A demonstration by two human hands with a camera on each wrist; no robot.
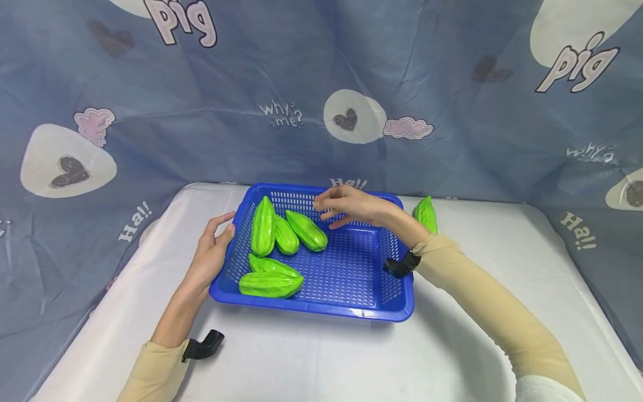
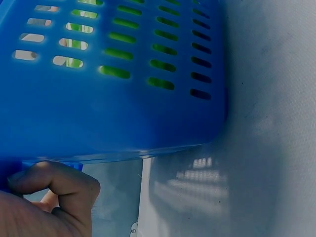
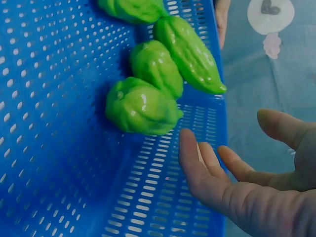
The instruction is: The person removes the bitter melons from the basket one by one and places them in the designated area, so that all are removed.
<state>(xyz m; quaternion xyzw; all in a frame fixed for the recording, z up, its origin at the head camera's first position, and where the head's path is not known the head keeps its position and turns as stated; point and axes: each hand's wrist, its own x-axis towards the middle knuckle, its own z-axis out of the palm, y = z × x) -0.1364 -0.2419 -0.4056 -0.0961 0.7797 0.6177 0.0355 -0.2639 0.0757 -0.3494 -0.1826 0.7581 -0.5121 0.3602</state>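
Note:
A blue plastic basket (image 1: 346, 273) with slotted walls stands on the white table. Several glossy, ridged green gourds (image 1: 263, 228) with pointed ends lie in its left half. My left hand (image 1: 213, 248) grips the basket's left rim, and the left wrist view shows its bent fingers (image 2: 64, 180) at that edge. Above the far side of the basket, my right hand (image 1: 351, 204) hovers with loosely bent, spread fingers and holds nothing. In the right wrist view its fingertips are close to one gourd (image 3: 143, 106) but apart from it.
Another green gourd (image 1: 426, 214) lies outside the basket to the right, partly hidden behind my right forearm. A blue-grey printed cloth (image 1: 311, 67) hangs behind the table. White cloth (image 1: 321, 357) covers the tabletop.

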